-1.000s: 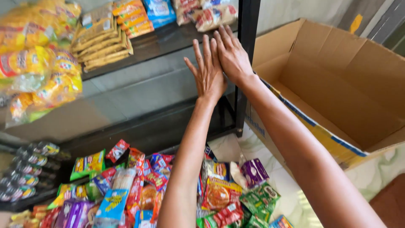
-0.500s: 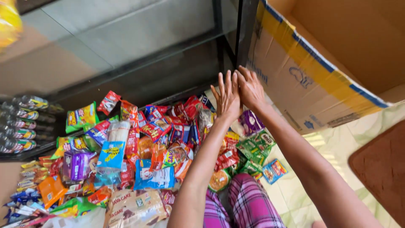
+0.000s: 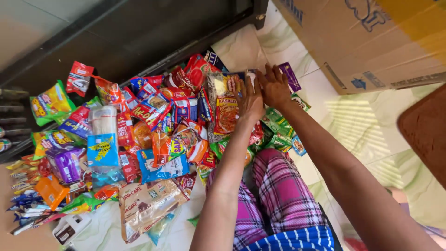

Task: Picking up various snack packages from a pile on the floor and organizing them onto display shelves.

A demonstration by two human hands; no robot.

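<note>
Left hand (image 3: pixel 251 100) and right hand (image 3: pixel 275 87) side by side, fingers extended and held together, resting on snack packets; orange noodle packet (image 3: pixel 226 115) just left of fingertips.

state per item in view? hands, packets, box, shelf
left hand: open, flat on the orange noodle packet
right hand: open, fingers spread over the snack pile
snack pile: loose, scattered on the floor
cardboard box: standing beside the pile
black shelf: lowest level bare

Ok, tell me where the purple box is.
The purple box lies at the left of the snack pile, beside the blue-and-yellow packet, above an orange packet.
</note>
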